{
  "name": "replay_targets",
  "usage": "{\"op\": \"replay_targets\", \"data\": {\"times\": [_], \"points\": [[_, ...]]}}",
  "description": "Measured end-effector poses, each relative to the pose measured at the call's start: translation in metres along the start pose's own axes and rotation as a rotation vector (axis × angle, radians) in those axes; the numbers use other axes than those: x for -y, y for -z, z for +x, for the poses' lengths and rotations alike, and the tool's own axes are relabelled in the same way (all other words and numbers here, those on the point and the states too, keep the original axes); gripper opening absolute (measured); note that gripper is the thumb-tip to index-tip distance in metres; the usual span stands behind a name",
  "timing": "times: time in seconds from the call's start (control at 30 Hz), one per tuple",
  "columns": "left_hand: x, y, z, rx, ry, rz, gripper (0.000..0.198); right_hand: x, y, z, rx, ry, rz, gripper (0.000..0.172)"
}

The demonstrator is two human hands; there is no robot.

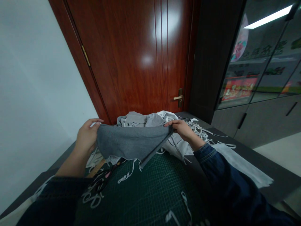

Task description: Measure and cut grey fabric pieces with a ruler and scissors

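Note:
A dark grey piece of fabric (131, 141) hangs stretched between my two hands above a green cutting mat (150, 194). My left hand (88, 135) pinches its upper left corner between thumb and fingers. At the upper right corner, my right hand (181, 128) grips the cloth with fingers and thumb. The top edge runs nearly straight, while the lower edge is uneven, with a thin pale strip (128, 175) dangling under it. Behind the fabric lies a heap of light grey and white cloth (138, 118), partly hidden.
Tangled white strips (199, 131) and a flat pale cloth piece (244, 163) lie on the dark table (277, 179) at right. Left of the mat are a wooden ruler (97, 168) and dark-handled tools. Pale scraps (172, 216) lie near the front. A closed door (131, 62) stands behind.

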State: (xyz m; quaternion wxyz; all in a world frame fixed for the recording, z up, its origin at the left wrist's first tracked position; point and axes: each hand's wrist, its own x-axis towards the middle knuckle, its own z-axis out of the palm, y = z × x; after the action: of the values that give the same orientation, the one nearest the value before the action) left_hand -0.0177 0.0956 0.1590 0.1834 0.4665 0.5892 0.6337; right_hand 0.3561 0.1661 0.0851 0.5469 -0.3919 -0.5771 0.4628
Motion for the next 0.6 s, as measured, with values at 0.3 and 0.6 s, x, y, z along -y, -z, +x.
{"op": "replay_targets", "data": {"times": [0.3, 0.6], "points": [[-0.004, 0.005, -0.017, 0.374, 0.150, -0.177, 0.048, -0.005, 0.014, 0.009, -0.062, 0.056, 0.135, 0.034], [0.021, 0.036, -0.055, 0.726, 0.175, 0.295, 0.018, -0.011, 0.023, 0.019, -0.012, 0.060, -0.267, 0.012]]}}
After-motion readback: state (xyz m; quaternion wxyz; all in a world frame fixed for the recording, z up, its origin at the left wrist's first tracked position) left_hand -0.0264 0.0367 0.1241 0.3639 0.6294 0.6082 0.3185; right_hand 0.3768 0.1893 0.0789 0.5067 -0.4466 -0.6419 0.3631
